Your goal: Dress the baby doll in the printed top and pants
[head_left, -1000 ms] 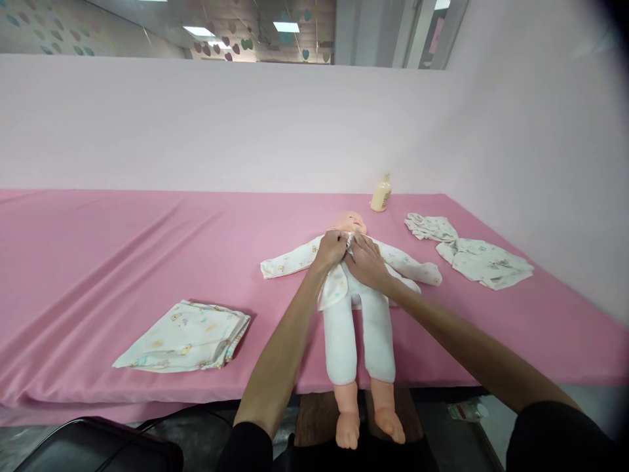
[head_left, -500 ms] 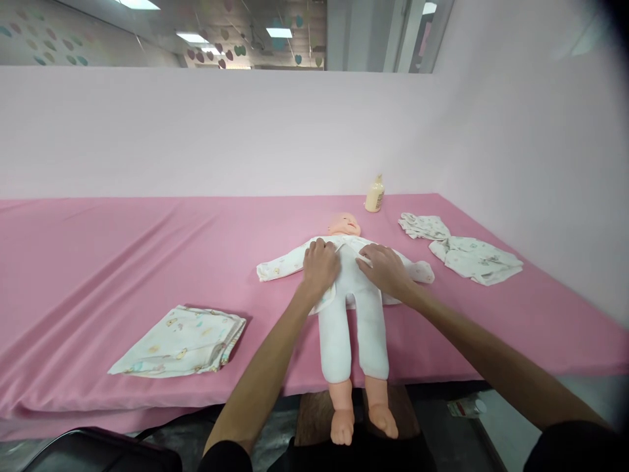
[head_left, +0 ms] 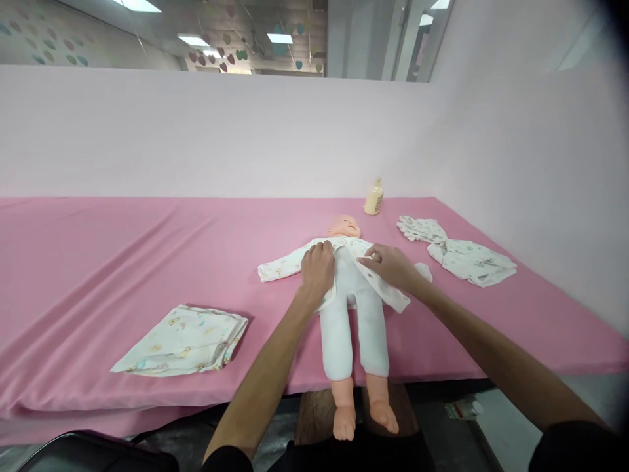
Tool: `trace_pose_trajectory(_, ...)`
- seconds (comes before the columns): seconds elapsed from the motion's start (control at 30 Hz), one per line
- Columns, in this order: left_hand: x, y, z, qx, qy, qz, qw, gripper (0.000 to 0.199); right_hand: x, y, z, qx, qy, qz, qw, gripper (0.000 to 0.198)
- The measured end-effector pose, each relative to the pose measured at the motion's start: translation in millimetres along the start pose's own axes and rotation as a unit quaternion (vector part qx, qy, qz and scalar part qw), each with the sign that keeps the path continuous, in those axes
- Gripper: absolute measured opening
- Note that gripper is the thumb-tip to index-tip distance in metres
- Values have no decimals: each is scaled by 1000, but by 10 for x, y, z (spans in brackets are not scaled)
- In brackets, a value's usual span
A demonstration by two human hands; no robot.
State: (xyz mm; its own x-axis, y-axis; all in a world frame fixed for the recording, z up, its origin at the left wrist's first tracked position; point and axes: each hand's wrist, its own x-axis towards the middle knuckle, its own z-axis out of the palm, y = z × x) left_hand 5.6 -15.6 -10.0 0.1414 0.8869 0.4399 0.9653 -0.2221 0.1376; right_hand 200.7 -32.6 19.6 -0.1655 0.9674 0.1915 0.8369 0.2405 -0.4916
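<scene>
a white printed cloth jacket (head_left: 282, 267) is worn open by a white-bodied baby doll (head_left: 350, 282) right of the frame's centre. the jacket's right flap is clamped in the fingers of the right hand (head_left: 393, 267); whether cloth is gripped by the curled fingers of the left hand (head_left: 318, 269) cannot be told. a cream-coloured pump bottle (head_left: 374, 200) is seen above.

Bright, even light, ceiling panels (head_left: 280, 39) glowing, soft shadows, top right corner dark

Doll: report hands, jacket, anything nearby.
Right hand pinches front edge of jacket. Left hand curled on jacket's opposite side. Doll on its back, jacket open. Bottle beyond.
</scene>
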Motion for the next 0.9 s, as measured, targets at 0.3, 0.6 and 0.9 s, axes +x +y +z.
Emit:
trace_pose_trajectory(0.3,-10,31,22,-67,61,38,995,26,-24,-99,218,-43,14,-10,999,23)
trace_pose_trajectory(0.6,-13,8,73,-23,68,41,997,26,-44,-133,235,-58,46,-32,997,7)
trace_pose_trajectory(0.9,-19,40,173,-28,109,104,988,23,-60,-89,122,33,92,37,995,13)
